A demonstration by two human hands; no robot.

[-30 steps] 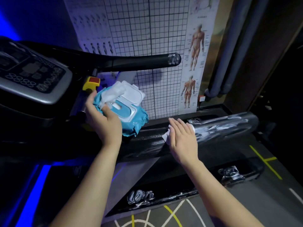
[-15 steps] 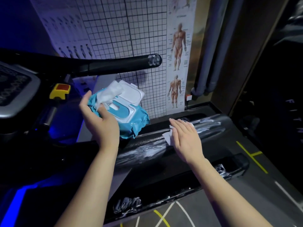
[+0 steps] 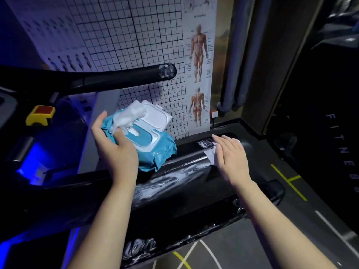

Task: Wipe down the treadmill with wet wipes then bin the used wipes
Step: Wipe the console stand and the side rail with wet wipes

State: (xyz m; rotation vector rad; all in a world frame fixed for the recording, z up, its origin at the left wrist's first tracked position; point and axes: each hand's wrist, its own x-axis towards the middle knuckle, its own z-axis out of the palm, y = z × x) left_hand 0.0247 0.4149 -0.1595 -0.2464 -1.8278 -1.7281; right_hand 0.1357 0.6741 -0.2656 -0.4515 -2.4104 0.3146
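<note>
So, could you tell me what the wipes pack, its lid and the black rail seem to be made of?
Pack: soft teal plastic film, slightly shiny; its edges crinkle.
Lid: stiff white plastic, matte; it stands open and keeps its shape.
Rail: glossy black, likely hard plastic or painted metal; highlights and wet streaks show on it.

1. Your work surface is the treadmill's black side rail (image 3: 174, 183), which runs from lower left to upper right in front of you. Wet streaks shine along its top.
2. One white wipe (image 3: 210, 155) lies on that rail near its far end, pinned under the flat fingers of your right hand (image 3: 231, 156).
3. The treadmill stands on a grey floor (image 3: 242, 247), which has painted yellow lines (image 3: 287, 181) and white lines (image 3: 330, 224) beside the frame.
</note>
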